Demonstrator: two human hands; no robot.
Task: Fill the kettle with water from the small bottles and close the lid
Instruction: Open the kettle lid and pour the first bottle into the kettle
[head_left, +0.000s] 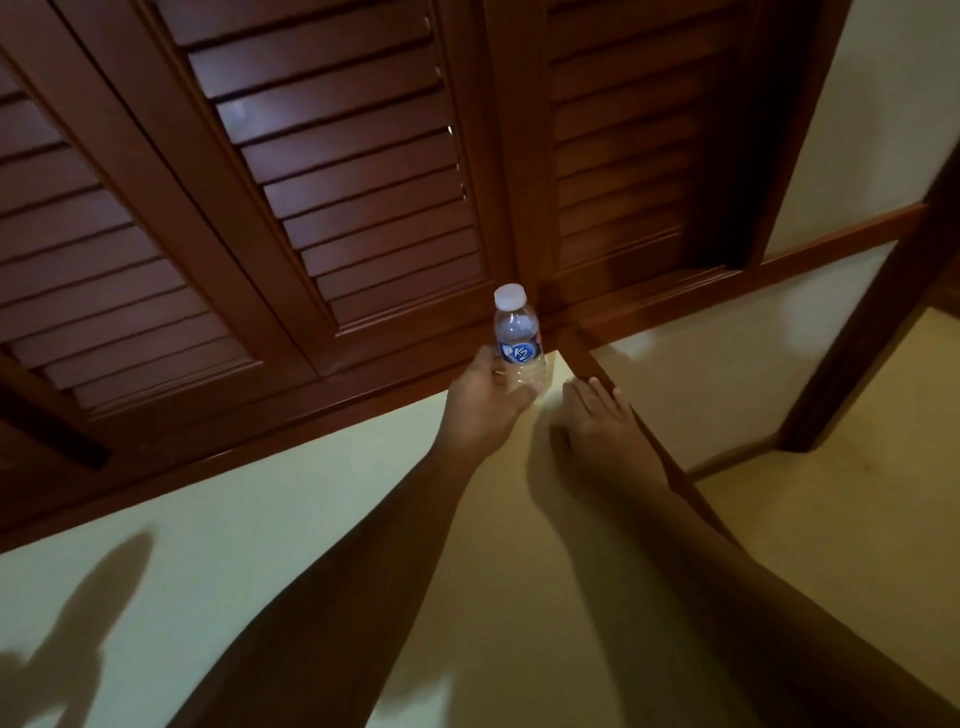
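— Are you seeing this? The left hand (485, 400) is wrapping its fingers round the lower half of the small bottle (518, 338); the white cap (510, 297) is sitting on top, looking unopened from here; the bottle is standing upright, right at the far edge of the pale surface (270, 561), where it is meeting the brown louvred doors (358, 171).

— And the other one?

— The right hand (602, 415) is lying flat and empty, fingers straight and together, pointing toward the doors; it is resting just beside the bottle, against the dark wooden strip (582, 348) running out from that corner; both forearms are reaching out long and nearly parallel.

— What is worrying you?

— The grip is sitting low; I am judging that a thin bottle held down there is going to squash, so once the cap is coming off, a squeeze could be pushing water out over the surface; the room is also dim, so aiming a pour is looking harder.

— Where is the kettle?

— I am not seeing one anywhere in view; the person is having to carry the bottle to it, and a tilt on the way with a loosened cap would be spilling.
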